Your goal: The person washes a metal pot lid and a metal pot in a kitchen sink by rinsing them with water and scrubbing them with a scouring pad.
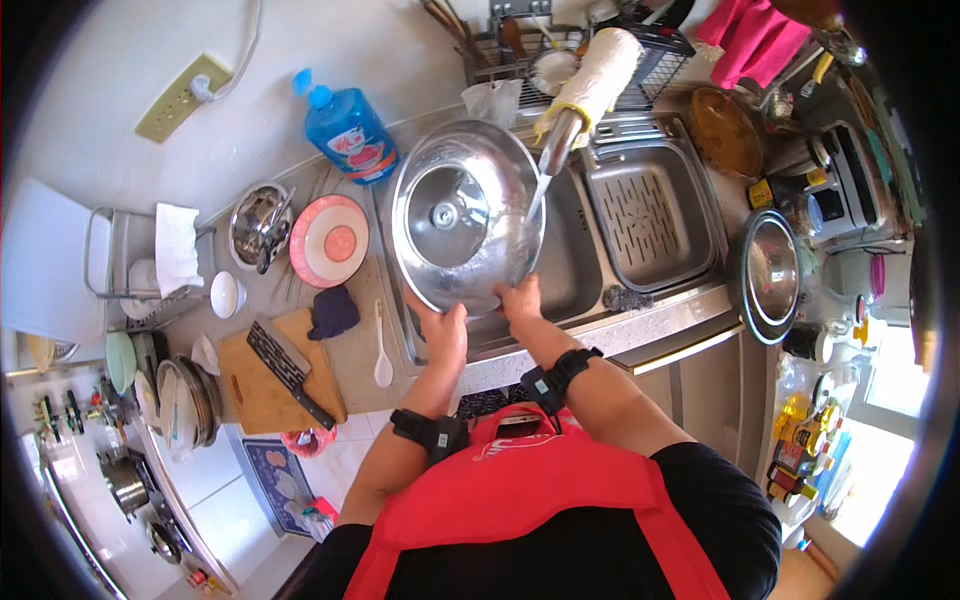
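Observation:
My left hand (442, 330) grips the near left rim of a large shiny metal pot lid (484, 285), which has a round centre panel with a small fitting in its middle. My right hand (521, 304) holds the same lid by its near right rim. The lid is tilted over the left basin of a stainless-steel sink (574, 262). From the faucet (561, 142), partly wrapped in a pale cloth (611, 64), a stream of water (538, 195) falls onto the lid's right side. Fingers under the rim are partly hidden.
Left of the sink stand a blue soap bottle (349, 135), a pink-rimmed plate (330, 240) and a white spoon (382, 352). A cleaver (289, 371) lies on a wooden cutting board (247, 360). A slotted tray (641, 217) fills the right basin; stacked bowls (769, 277) stand beyond it.

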A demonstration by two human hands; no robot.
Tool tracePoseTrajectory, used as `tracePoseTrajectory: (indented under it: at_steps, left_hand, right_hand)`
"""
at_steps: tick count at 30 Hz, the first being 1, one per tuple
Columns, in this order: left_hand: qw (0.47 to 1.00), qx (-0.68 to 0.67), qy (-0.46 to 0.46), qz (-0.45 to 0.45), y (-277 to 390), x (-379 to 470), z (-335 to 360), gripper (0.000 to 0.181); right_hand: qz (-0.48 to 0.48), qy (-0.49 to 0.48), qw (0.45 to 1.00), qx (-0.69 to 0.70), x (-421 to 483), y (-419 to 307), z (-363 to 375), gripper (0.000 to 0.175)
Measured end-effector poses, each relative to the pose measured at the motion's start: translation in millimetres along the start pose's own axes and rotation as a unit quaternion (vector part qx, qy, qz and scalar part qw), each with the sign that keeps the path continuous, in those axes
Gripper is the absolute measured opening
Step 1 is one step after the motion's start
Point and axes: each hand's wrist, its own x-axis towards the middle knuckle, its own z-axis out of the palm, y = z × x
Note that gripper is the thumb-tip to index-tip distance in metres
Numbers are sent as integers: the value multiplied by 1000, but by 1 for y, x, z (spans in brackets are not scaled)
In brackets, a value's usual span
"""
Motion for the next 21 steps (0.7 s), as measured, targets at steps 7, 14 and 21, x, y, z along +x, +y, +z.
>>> tracePoseTrajectory:
  at_steps: [7,14,21]
  left_hand:
    - [997,72,-32,-25,25,-3,-16,85]
    - [997,54,43,35,-12,15,-14,83]
    - [973,65,-101,-196,33,25,-56,69]
  right_hand:
    - [-236,189,940,-157,53,-23,-34,42]
    - [-202,134,961,-133,46,14,-13,55]
    - [-309,6,912,-270,57,-69,-75,42]
